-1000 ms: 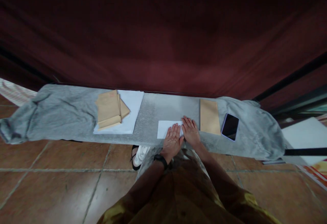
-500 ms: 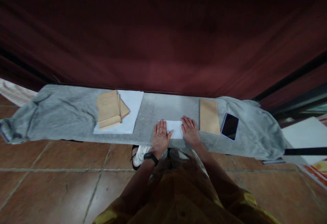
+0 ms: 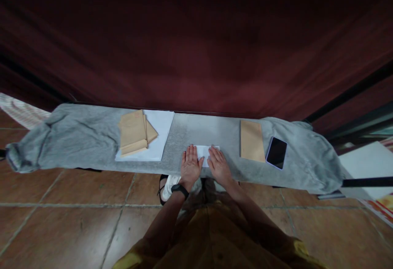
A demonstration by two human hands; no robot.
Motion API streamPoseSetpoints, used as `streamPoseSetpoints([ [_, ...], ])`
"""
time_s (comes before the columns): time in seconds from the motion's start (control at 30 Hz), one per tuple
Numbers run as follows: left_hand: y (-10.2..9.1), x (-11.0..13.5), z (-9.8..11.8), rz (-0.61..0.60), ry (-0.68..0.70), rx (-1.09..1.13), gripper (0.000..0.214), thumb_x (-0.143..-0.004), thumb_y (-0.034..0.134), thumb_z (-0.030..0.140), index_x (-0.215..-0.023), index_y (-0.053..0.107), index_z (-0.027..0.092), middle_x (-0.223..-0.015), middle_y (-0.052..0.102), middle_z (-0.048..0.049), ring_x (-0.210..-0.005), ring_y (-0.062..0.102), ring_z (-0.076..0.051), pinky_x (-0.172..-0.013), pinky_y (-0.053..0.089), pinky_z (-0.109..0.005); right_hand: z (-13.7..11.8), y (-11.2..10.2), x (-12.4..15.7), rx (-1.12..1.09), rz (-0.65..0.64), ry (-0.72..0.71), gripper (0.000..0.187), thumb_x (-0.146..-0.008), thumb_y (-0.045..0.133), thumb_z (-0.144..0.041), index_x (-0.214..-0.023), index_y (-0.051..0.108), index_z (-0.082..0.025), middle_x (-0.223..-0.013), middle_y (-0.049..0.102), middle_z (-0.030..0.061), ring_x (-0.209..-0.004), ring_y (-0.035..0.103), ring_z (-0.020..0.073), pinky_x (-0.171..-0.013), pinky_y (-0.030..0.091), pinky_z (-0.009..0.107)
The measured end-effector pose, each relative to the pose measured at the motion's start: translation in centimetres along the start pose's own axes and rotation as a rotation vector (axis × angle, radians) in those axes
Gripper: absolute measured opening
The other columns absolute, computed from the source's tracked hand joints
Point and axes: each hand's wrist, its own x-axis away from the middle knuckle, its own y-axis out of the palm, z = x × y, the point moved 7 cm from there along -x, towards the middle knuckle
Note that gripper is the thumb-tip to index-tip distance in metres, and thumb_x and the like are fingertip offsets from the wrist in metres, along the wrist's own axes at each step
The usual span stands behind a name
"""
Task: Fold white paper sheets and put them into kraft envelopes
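Observation:
A small white folded sheet of paper [image 3: 203, 152] lies on the grey cloth [image 3: 208, 127] in front of me. My left hand [image 3: 190, 166] rests flat on its left end, fingers stretched out, a dark band round the wrist. On the right part of the paper my right hand [image 3: 220, 166] lies flat too, fingers extended. Both palms hide parts of the sheet. To the right is a single brown envelope [image 3: 252, 141]. Several brown envelopes [image 3: 133, 129] are piled on a stack of white paper [image 3: 164, 127] to the left.
A phone [image 3: 276, 152] with a dark screen lies right of the single envelope. Behind the cloth-covered narrow surface hangs a dark red curtain [image 3: 196, 68]. Brown floor tiles [image 3: 82, 224] lie below. A white board [image 3: 368, 164] and a black bar [image 3: 367, 181] are at far right.
My right hand has slid left across the white paper, closer to my left hand. The left hand stays on the paper's left end. The view has shifted slightly.

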Motion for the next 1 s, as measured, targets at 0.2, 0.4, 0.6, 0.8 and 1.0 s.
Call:
streamPoseSetpoints([
  [0.2, -0.2, 0.0, -0.1, -0.017, 0.004, -0.024, 0.065, -0.106, 0.031, 0.045, -0.158, 0.033, 0.005, -0.163, 0.036, -0.0219, -0.155, 0.03, -0.029, -0.125, 0.029, -0.053, -1.8, 0.2, 2.2, 0.056, 0.023, -0.018, 0.057, -0.108, 0.037, -0.037, -0.158, 0.039, -0.009, -0.162, 0.04, 0.0173, -0.151, 0.038, 0.0293, -0.123, 0.032, 0.052],
  [0.4, -0.5, 0.2, -0.7, -0.011, -0.028, -0.04, 0.065, -0.106, 0.029, 0.046, -0.157, 0.035, 0.006, -0.162, 0.038, -0.0208, -0.154, 0.033, -0.03, -0.125, 0.03, -0.053, -0.1, -0.9, 3.4, 0.109, 0.063, 0.03, 0.062, -0.108, 0.037, -0.037, -0.161, 0.03, -0.005, -0.161, 0.041, 0.0212, -0.15, 0.039, 0.0303, -0.122, 0.033, 0.053],
  [0.6, -0.8, 0.5, -1.7, -0.008, -0.055, -0.036, 0.062, -0.107, 0.026, 0.04, -0.159, 0.034, 0.008, -0.162, 0.04, -0.0191, -0.154, 0.032, -0.029, -0.125, 0.029, -0.054, 0.5, -1.5, 4.5, 0.153, 0.098, 0.05, 0.061, -0.109, 0.034, -0.038, -0.162, 0.029, -0.007, -0.159, 0.045, 0.0209, -0.147, 0.043, 0.0322, -0.121, 0.033, 0.054],
  [0.8, -1.5, 1.0, -2.8, 0.003, -0.079, -0.033, 0.06, -0.106, 0.027, 0.035, -0.158, 0.037, 0.008, -0.161, 0.041, -0.0192, -0.153, 0.034, -0.03, -0.124, 0.03, -0.055, 1.1, -1.5, 5.0, 0.147, 0.094, 0.067, 0.062, -0.109, 0.033, -0.04, -0.162, 0.029, -0.008, -0.159, 0.044, 0.021, -0.147, 0.043, 0.0328, -0.121, 0.032, 0.054],
  [1.0, -2.7, 1.3, -3.0, 0.075, -0.147, -0.018, 0.058, -0.105, 0.026, 0.029, -0.157, 0.037, 0.004, -0.162, 0.038, -0.0229, -0.153, 0.033, -0.034, -0.122, 0.033, -0.059, 1.1, -1.3, 5.0, 0.151, 0.079, 0.085, 0.062, -0.108, 0.036, -0.04, -0.161, 0.032, -0.008, -0.16, 0.043, 0.0207, -0.148, 0.042, 0.0328, -0.121, 0.032, 0.054],
])
